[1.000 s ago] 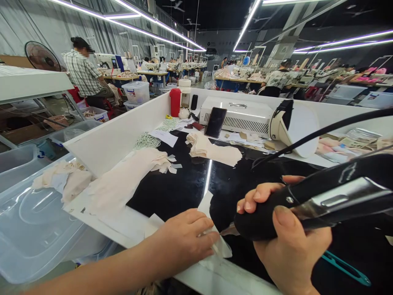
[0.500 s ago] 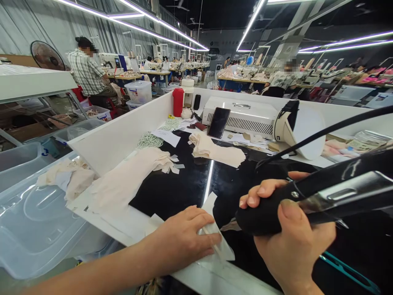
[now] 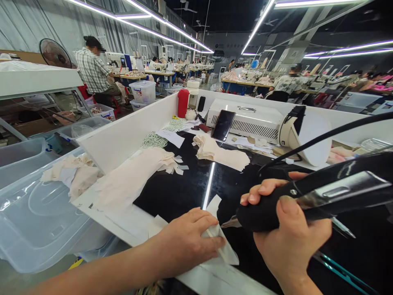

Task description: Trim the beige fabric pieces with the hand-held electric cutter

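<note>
My left hand [image 3: 187, 241] lies palm down near the front edge of the black worktop [image 3: 172, 188], the forearm coming in from the lower left and running almost level with the bench. The fingers are stretched flat and close together, not curled around anything, and they press on a small pale fabric piece [image 3: 222, 246] that sticks out both beyond the fingertips and behind the knuckles. That piece lies half on the black surface and half on the white front ledge [image 3: 215, 278].

My right hand [image 3: 288, 233] is wrapped tightly around the black handle of a corded hand tool [image 3: 307, 200]. The thumb lies along the near side of the grip, the index finger shows over the top, and the wrist rises from the bottom edge of the view. The tool points down and to the left, its thin metal tip [image 3: 229, 223] sitting just beside the fabric piece, close to my left fingertips; I cannot tell whether the tip touches the cloth. Its cable [image 3: 322, 137] arcs up and away to the right.

Further back on the worktop lie a stack of cream fabric pieces [image 3: 221, 153] and a larger pale heap [image 3: 135, 176] to the left.
</note>
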Motion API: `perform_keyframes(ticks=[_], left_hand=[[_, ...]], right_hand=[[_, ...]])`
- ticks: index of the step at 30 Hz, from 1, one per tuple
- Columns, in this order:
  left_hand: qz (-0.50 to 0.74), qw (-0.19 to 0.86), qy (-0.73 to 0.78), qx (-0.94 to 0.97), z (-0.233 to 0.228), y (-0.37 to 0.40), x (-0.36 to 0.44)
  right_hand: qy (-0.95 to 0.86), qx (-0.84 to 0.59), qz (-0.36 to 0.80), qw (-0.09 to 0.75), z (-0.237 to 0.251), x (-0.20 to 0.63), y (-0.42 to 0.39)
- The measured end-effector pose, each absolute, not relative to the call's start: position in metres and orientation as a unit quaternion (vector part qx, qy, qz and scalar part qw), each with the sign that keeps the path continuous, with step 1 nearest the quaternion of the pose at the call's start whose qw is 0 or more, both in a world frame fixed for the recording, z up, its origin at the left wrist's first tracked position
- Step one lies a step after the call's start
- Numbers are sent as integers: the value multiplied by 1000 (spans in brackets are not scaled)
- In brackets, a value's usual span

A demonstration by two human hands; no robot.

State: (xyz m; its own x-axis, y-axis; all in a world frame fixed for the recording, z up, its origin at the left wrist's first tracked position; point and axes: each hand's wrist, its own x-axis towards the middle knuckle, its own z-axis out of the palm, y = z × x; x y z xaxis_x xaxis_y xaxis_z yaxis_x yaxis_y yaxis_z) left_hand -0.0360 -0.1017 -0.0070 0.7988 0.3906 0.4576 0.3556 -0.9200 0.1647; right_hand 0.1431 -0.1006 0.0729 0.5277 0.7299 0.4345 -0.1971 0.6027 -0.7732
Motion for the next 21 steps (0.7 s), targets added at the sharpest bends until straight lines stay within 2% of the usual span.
perform_keyframes(ticks=[8,13,21], left_hand=[[244,10,232,942,-13,-128,-28],[262,-8,217,940,2,-119,-31],[220,146,140,954,18,-62,-39]], right_hand=[[-421,-343,297,785,69,145,-107],[-432,-333,295,785,67,146,-110],[-426,-338,302,783,58,144,-112]])
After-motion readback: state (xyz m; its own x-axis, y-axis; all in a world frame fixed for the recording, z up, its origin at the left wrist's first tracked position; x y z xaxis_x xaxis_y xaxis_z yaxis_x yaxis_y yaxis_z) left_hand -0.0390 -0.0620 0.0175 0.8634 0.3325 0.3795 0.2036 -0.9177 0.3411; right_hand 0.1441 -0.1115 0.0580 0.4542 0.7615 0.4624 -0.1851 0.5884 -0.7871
